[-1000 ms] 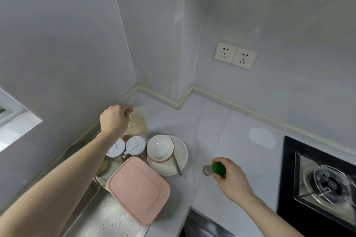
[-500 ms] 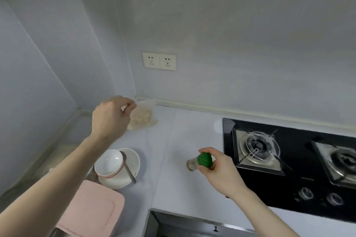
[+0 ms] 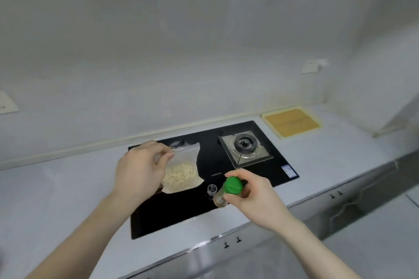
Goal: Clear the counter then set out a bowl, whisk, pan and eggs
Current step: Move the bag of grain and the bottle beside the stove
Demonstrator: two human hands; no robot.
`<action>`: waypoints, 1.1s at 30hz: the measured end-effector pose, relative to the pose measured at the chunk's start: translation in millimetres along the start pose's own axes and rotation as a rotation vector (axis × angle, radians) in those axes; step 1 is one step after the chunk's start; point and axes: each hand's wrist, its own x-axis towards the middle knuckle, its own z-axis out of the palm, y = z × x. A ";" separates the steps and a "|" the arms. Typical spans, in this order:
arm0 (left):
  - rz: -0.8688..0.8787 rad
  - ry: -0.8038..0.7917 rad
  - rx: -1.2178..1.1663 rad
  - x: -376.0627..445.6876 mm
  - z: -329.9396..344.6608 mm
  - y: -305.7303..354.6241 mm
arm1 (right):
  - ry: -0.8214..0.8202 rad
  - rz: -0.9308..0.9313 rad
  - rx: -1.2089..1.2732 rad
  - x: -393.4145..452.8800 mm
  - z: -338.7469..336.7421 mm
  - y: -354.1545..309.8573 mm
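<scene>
- Clearly mid-carry, judging by the task: two items lifted off the tabletop and held over the black hob, so the clearing step looks under way and the setting-out not begun.
- No bowl, whisk, pan or eggs anywhere in view.
- Best done by keeping both loads level and moving them together toward free space, perhaps the far right stretch near the wooden board, though the intended spot cannot be told.
- Left hand pinching the top edge of a clear bag between thumb and fingertips, pale flakes hanging heavy at the bottom; worth supporting from below if the bag swings, since a thin pinch on soft film could slip.
- Right hand curled round a small green-capped bottle, tilted with its base toward the left; worth righting before setting down, in case the cap is loose.
- Bag and bottle near each other but apart, both above the near left part of the hob.
- Around them: a pale grey tabletop running left to right along a plain grey-white wall, with a cream strip at the join.
- Right burner on its steel plate uncovered; left burner hidden behind the bag and hand.
- Small clear knob on the hob just left of the bottle.
- Steel-fronted drawers with small handles along the near edge.
- White sockets on the wall at far left and upper right, blurred.
</scene>
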 end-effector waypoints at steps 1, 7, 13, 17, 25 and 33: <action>0.016 -0.012 -0.012 3.3 11.2 17.7 | 0.017 0.015 -0.016 -2.9 -17.5 11.6; 0.128 -0.135 -0.080 32.2 76.7 116.1 | 0.144 0.102 -0.067 -23.9 -122.9 74.8; 0.217 -0.234 -0.069 75.2 141.3 169.2 | 0.274 0.205 -0.085 -25.0 -188.9 132.0; 0.234 -0.279 -0.054 97.9 186.2 197.0 | 0.320 0.281 -0.106 -18.4 -221.8 172.8; 0.149 -0.377 -0.159 163.7 294.2 255.3 | 0.334 0.405 -0.174 41.2 -305.5 253.4; 0.138 -0.477 -0.198 233.2 381.1 312.3 | 0.366 0.433 -0.171 115.1 -368.4 322.4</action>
